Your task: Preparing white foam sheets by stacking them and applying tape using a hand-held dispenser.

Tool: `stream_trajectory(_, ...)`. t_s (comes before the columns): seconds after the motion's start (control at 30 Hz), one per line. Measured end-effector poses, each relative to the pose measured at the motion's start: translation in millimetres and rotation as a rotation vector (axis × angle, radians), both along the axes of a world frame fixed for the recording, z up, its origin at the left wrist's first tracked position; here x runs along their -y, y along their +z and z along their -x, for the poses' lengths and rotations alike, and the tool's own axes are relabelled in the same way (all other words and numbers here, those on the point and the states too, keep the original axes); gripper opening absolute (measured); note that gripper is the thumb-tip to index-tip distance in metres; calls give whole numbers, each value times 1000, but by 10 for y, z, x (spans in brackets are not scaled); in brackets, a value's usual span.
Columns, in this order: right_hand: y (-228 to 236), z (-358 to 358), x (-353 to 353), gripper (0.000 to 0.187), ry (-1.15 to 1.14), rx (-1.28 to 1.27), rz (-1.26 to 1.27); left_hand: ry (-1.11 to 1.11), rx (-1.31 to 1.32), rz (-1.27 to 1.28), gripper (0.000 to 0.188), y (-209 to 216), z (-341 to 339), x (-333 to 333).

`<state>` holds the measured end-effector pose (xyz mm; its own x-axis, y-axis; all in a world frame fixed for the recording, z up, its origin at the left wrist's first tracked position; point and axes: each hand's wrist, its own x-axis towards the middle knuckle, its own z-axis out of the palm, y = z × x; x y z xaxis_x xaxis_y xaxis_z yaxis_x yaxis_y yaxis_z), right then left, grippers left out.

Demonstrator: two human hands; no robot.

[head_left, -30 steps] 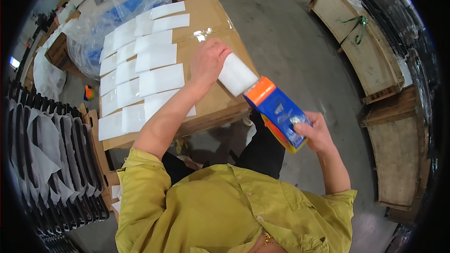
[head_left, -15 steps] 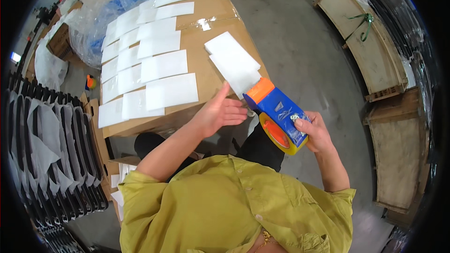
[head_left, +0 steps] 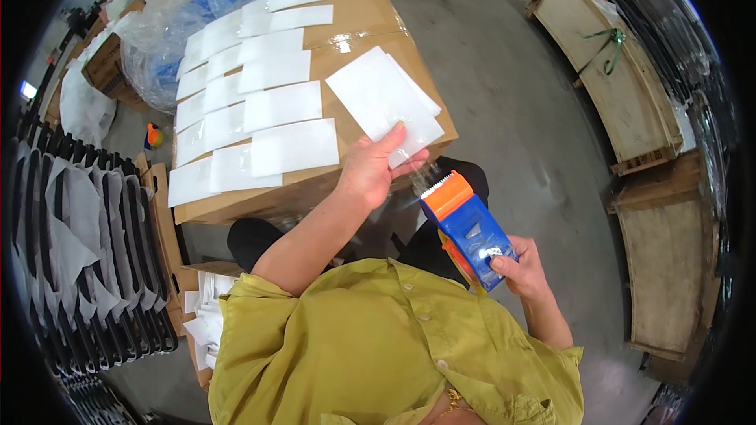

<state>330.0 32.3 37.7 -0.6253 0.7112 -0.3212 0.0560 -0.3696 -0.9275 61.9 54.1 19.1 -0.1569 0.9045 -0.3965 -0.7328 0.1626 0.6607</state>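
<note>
My right hand (head_left: pixel 524 269) grips a blue and orange tape dispenser (head_left: pixel 472 230), its toothed orange edge pointing away from me. The yellow tape roll is partly hidden beneath it. At the near right corner of a large cardboard carton (head_left: pixel 368 8), my left hand (head_left: pixel 367 173) pinches the near end of a white foam sheet (head_left: pixel 374 90), thumb on top. A strip of clear tape shows on that end. Another white sheet (head_left: pixel 421 93) lies partly under it. Overlapping rows of similar white sheets (head_left: pixel 282 107) cover the left of the carton top.
Black frames interleaved with white sheets (head_left: pixel 87 244) stand at left. Beside the carton are plastic-wrapped blue material (head_left: pixel 193 20) and an orange and blue tape dispenser (head_left: pixel 153 136) on the floor. Wooden crates (head_left: pixel 665 248) line the right side. White pieces (head_left: pixel 206 319) fill a box near my left.
My left hand has moved forward and right and closed on the sheet, which has turned. The tape dispenser has drawn back toward me, away from the sheet.
</note>
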Motion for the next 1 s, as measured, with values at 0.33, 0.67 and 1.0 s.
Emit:
stream_trajectory(0.33,128,73,79,30,19,88,-263,100,41,44,34,20,171,-90)
stream_trajectory(0.67,-421,119,-173,33,-308,361,162,-481,-1397,-1353,12,508,-438,520)
stream_trajectory(1.0,-627,-87,-62,34,-368,156,274,131,-2440,-137,41,255,1906,-820)
